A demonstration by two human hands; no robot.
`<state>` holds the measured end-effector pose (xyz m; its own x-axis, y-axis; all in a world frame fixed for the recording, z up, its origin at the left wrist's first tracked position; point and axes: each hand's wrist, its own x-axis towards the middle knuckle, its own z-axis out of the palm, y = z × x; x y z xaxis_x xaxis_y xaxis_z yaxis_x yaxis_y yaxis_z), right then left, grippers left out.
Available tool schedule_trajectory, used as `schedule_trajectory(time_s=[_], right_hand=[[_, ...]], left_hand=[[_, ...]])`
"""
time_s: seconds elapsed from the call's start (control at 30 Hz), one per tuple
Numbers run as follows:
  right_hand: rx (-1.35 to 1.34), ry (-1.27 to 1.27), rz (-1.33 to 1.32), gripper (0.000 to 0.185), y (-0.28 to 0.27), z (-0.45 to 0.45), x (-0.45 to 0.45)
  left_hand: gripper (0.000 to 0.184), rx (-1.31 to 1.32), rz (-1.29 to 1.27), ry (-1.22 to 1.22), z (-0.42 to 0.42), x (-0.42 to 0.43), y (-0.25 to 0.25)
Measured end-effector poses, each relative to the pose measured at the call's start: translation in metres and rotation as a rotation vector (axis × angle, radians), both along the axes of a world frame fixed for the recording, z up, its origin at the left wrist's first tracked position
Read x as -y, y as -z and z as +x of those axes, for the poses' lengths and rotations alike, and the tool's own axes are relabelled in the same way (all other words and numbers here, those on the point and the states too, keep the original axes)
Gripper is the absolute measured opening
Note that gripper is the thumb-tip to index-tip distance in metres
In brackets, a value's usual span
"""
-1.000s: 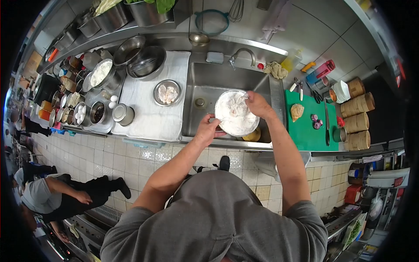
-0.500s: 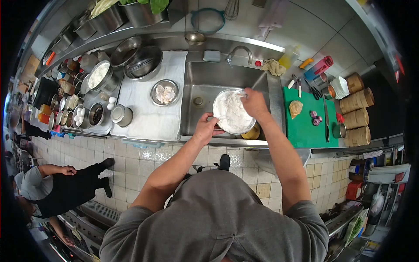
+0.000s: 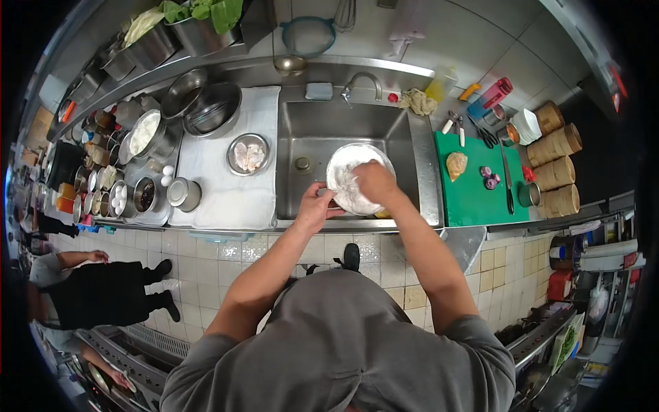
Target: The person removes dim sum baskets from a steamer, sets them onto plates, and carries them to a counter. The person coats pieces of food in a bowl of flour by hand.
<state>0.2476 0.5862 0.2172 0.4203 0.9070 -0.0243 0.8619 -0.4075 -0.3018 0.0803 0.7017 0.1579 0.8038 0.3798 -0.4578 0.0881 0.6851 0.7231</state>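
Over the sink, a metal bowl of white flour-like powder is held in my left hand, whose thumb and fingers grip its left rim. My right hand is down in the powder with its fingers curled; whatever they hold, if anything, is hidden. Left of the sink, a small metal bowl with pale, flour-dusted pieces stands on a white cloth.
The faucet rises behind the sink. On the right, a green cutting board bears a knife and cut purple onion pieces. Bamboo steamers stand beyond it. Behind me at left is another person.
My right hand has moved from the bowl's right rim down and left into the powder, which looks disturbed. My left hand keeps its grip. The view has shifted slightly.
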Motion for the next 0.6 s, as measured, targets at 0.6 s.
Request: schedule_trajectory(time_s=[0.6], right_hand=[[-0.808, 0.322, 0.279, 0.023, -0.014, 0.075, 0.006]], left_hand=[[0.030, 0.023, -0.041, 0.017, 0.003, -0.005, -0.004]])
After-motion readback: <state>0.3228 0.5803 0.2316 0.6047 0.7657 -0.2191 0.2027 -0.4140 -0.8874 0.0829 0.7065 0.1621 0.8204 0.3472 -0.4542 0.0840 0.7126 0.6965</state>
